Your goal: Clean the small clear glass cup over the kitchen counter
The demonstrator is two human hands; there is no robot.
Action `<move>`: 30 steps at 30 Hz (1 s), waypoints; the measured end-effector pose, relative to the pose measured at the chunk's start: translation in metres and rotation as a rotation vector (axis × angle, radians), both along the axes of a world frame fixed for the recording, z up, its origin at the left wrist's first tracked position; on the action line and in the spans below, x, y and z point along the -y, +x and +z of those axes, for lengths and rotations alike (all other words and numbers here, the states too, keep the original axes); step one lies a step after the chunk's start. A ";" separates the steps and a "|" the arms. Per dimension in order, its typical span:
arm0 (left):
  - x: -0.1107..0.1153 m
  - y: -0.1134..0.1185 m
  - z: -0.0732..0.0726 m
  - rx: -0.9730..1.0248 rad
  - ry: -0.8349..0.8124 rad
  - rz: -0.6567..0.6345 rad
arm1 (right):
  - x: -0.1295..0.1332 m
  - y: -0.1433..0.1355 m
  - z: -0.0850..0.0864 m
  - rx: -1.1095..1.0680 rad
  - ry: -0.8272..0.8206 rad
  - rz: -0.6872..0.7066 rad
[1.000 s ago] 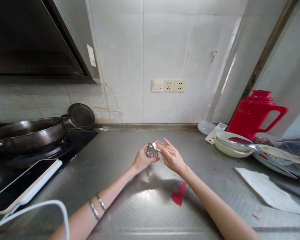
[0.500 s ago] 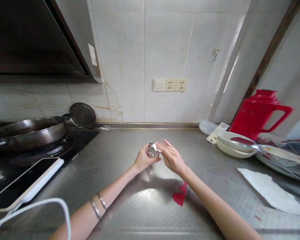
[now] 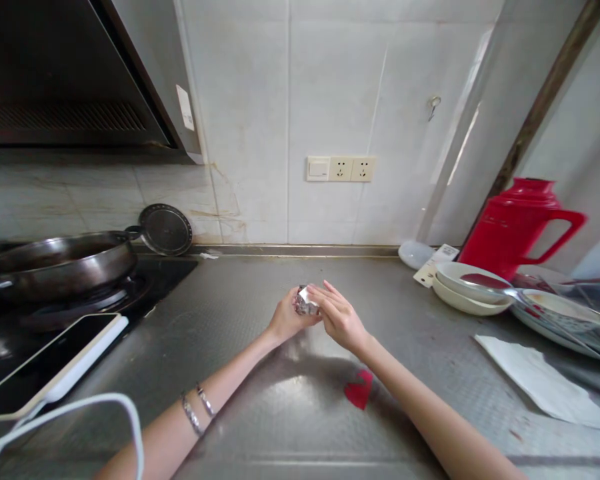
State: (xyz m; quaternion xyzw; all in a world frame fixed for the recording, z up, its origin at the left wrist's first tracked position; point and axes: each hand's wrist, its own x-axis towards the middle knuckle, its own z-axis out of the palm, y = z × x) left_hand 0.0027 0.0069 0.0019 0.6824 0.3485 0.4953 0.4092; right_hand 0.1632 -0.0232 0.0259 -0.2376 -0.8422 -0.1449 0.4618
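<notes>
My left hand is closed around a small, clear, faceted glass cup, held just above the steel counter. My right hand has its fingers together and presses a small white piece of tissue against the glass. Those fingertips cover much of the glass's right side. Below the hands, on the counter, lies a torn scrap of red paper, near my right forearm.
At left, a pan sits on the black stove, with a phone and its white cable in front. Stacked bowls, a red thermos and a folded white napkin are at right. A wall socket is behind.
My right fingers have shifted slightly left over the glass, pressing the white tissue closer onto it. My left hand stays in about the same place.
</notes>
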 end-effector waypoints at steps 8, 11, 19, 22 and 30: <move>0.008 0.001 0.008 0.022 -0.092 0.000 | -0.012 0.005 -0.004 -0.244 -0.224 -0.114; 0.009 0.001 0.011 0.046 -0.109 0.003 | -0.011 0.004 -0.005 -0.286 -0.331 -0.123; 0.009 -0.001 0.021 0.089 -0.148 -0.016 | -0.009 0.009 -0.001 -0.168 -0.465 0.068; 0.008 -0.002 0.022 0.092 -0.168 -0.019 | -0.008 0.005 -0.001 -0.174 -0.593 0.191; 0.011 -0.002 0.022 0.024 -0.194 0.013 | -0.012 -0.005 -0.018 -0.295 -0.704 0.204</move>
